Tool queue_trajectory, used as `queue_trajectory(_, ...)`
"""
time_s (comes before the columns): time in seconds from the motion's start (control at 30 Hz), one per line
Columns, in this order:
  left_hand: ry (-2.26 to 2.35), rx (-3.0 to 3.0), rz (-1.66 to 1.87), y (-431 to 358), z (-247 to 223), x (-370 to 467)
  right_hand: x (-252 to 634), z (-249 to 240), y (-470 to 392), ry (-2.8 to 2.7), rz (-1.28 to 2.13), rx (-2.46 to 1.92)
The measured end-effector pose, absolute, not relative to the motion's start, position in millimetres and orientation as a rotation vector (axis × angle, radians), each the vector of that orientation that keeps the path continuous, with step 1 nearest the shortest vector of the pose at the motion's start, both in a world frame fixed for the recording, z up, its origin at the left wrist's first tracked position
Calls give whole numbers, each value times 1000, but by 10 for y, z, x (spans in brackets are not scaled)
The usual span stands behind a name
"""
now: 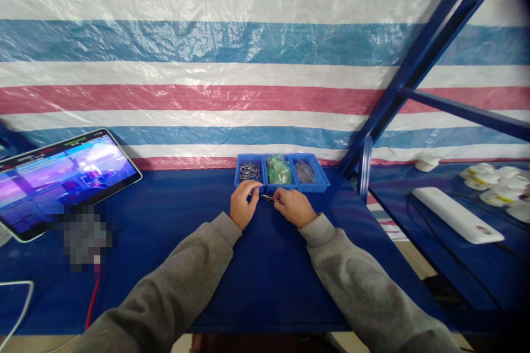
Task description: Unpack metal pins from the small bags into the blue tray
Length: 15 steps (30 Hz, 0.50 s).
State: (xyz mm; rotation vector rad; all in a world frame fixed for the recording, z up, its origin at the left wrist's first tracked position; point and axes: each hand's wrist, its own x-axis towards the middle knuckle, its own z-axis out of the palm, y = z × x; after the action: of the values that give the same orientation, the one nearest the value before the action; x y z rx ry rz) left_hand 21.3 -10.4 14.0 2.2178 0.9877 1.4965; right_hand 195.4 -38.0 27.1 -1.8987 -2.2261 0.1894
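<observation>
Metal piece pinched in its fingertips, a worker's right hand is at a blue bench, just in front of three small bins. The slim piece points out to the left, between the two hands and low over the surface; whether it touches the bench cannot be told. The left hand faces it, thumb and forefinger curved into a loose ring; whether anything sits between those fingertips is too small to make out. Just beyond are the left bin, with loose metal pieces, the middle bin, with green packets, and the right bin, with clear plastic. Handling so slight a part well would seem to call for a light pinch near its end, leaving the rest exposed for the left hand to meet. Working low, with wrists settled, should make a dropped piece easy to recover, while keeping the left knuckles and cuff off the left bin's near rim would avoid jogging its contents.
</observation>
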Motion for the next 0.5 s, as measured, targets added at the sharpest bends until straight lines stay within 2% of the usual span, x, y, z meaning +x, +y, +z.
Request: queue_trajectory(0.5, 967, 2317, 1425, -55, 82, 218, 2013, 311, -365, -2081, 237, -1646)
